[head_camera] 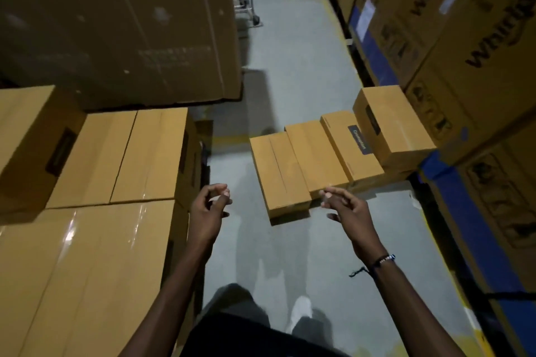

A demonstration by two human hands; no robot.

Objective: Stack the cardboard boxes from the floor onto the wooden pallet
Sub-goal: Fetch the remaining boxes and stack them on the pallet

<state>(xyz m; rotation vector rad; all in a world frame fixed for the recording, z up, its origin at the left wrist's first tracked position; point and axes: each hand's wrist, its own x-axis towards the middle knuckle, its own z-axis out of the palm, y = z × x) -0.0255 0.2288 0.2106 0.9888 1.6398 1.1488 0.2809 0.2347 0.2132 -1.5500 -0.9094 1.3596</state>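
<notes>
Nearest, 2 bare forearms reaching forward over grey floor [290, 81], with a thread bracelet [380, 261] on the right wrist. Left hand [210, 206] and right hand [345, 206] both loosely curled, grasping nothing. Just beyond the fingertips, 4 cardboard boxes [293, 165] side by side on the floor, stepping up rightward. To the left, stacked boxes [116, 159], taped and glossy. Pallet not visible. Farther off, large printed cartons [464, 38] right, a wheeled cart [246, 0] down the aisle.

Open aisle [295, 72] between box stacks [116, 159]
</notes>
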